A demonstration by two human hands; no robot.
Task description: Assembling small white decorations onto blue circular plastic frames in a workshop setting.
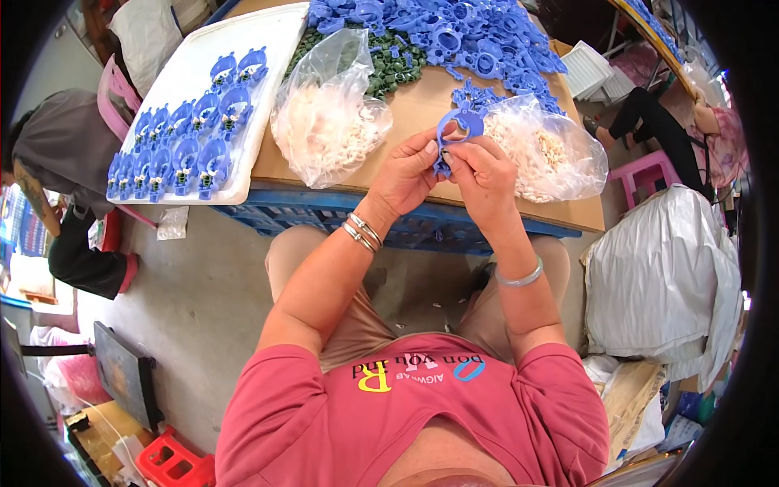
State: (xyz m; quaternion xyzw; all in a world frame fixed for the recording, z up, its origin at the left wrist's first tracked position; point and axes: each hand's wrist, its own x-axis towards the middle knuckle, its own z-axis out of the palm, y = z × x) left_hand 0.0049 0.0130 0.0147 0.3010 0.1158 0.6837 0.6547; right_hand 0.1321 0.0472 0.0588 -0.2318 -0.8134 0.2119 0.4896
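Over the table's near edge I hold a blue plastic part (466, 123) with a round ring-shaped opening. My left hand (408, 172) pinches it from the left between thumb and fingers. From the other side my right hand (487, 172) closes on its lower end; whether a smaller piece sits between those fingertips is hidden. Right beside my right hand lies a clear plastic bag (580, 154) of small cream-coloured pieces. Another such bag (312, 134) stands left of my hands. Between and behind them is a heap of loose blue parts (438, 32), with dark green pieces (395, 69) next to it.
A white tray (272, 49) at the left bears rows of blue parts fitted with small figures. The cardboard-topped table (272, 166) rests on a blue crate (324, 221). People sit at both sides. A silvery-white sack (657, 276) stands at right, a red plastic stool (174, 463) at lower left.
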